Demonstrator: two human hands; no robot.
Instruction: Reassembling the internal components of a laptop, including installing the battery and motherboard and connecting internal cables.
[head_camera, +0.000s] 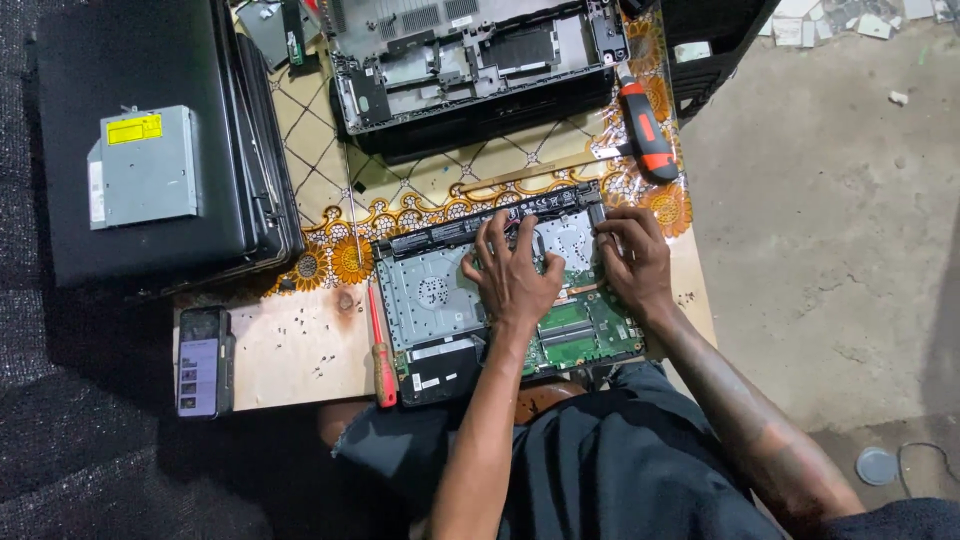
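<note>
- Pressing down at centre frame, the left hand (512, 275) is lying flat with fingers spread on the opened grey laptop base with its green circuit board and silver plates showing (440, 300); it is gripping nothing.
- Working just right of it, the right hand (632, 258) is curling its fingers onto the upper right corner of that same base; whether those fingers are pinching anything, I cannot tell.
- Lying across the upper edge of the base, the long black battery bar (455, 230) is touching the fingertips of both hands.
- Resting along the left edge of the base, the slim red-handled screwdriver (381, 355) is lying untouched on the pale wooden board (290, 350).
- Sitting at upper right of the frame, the stubby red-and-black-handled screwdriver (645, 125) is lying on the flower-patterned cloth (330, 190).
- Showing at top centre, a second stripped grey laptop shell (470, 60) is sitting apart from the hands.
- Lying at lower left, a dark smartphone with a lit screen (203, 362) is resting on the board's edge.
</note>
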